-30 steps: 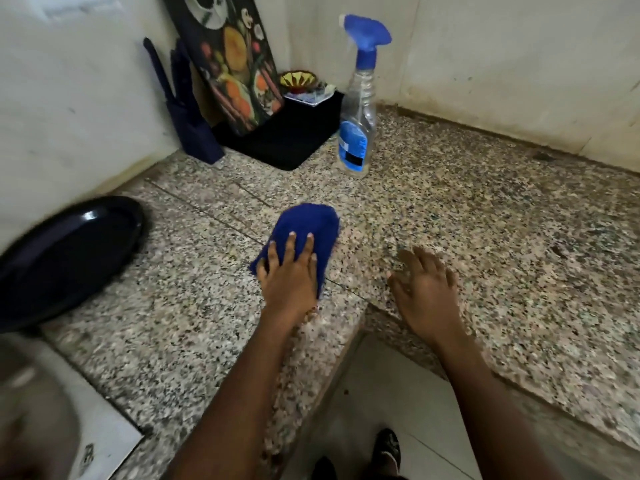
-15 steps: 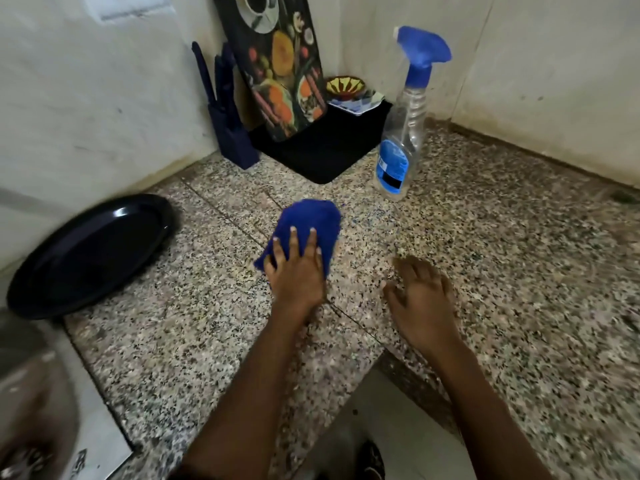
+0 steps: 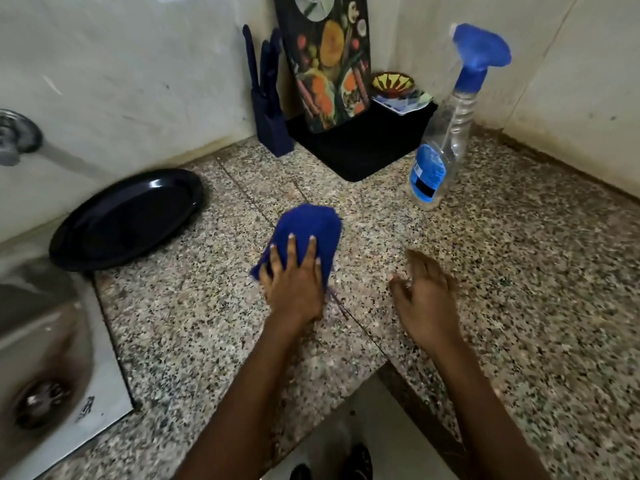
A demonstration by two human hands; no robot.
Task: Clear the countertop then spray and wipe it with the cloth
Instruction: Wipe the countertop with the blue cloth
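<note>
A folded blue cloth (image 3: 310, 225) lies on the speckled granite countertop (image 3: 519, 271) near the inner corner. My left hand (image 3: 294, 282) presses flat on the cloth's near half, fingers spread over it. My right hand (image 3: 424, 299) rests on the counter to the right, holding nothing, fingers loosely apart. A clear spray bottle (image 3: 440, 147) with a blue trigger head and blue label stands upright behind and to the right of the cloth, touched by neither hand.
A black round tray (image 3: 128, 218) lies at the left beside a steel sink (image 3: 45, 358). In the back corner stand a dark knife block (image 3: 268, 109), a printed cutting board (image 3: 327, 60), a black box (image 3: 360, 147) and a small patterned bowl (image 3: 393, 84).
The view has swung left, bringing the sink and tray further in. My left hand stays on the cloth with little shift; my right hand stays on the counter.
</note>
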